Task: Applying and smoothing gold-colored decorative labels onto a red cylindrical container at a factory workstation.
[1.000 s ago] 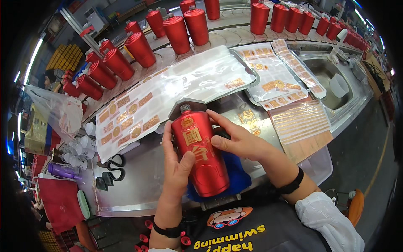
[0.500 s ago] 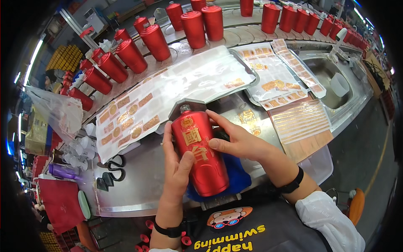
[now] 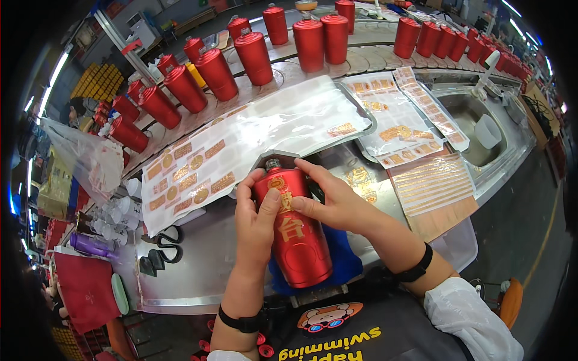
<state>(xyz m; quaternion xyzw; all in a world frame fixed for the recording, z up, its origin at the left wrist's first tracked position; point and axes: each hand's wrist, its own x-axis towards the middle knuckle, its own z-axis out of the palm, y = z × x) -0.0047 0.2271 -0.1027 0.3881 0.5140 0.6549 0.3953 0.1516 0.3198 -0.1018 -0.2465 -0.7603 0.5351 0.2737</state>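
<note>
A red bottle (image 3: 303,256) with gold characters on its front lies tilted before me, its neck pointing away. It rests on a blue cloth (image 3: 344,259) in a metal holder (image 3: 274,157). My left hand (image 3: 253,219) is wrapped round the bottle's left side. From the right, my right hand (image 3: 337,201) grips its upper part. Both thumbs press on the gold lettering and partly cover the upper character. The undersides of the fingers are hidden.
White sheets of gold stickers (image 3: 192,174) lie on a tray behind the bottle; more sticker sheets (image 3: 397,120) sit to the right. Black scissors (image 3: 165,243) and small glasses (image 3: 117,222) are at left. Red bottles (image 3: 253,57) line a conveyor (image 3: 361,57). A sink (image 3: 475,138) is far right.
My thumbs have drawn closer together over the upper gold character, the left one sliding up the bottle. Along the conveyor, the red bottles have shifted right. The whole view has moved slightly.
</note>
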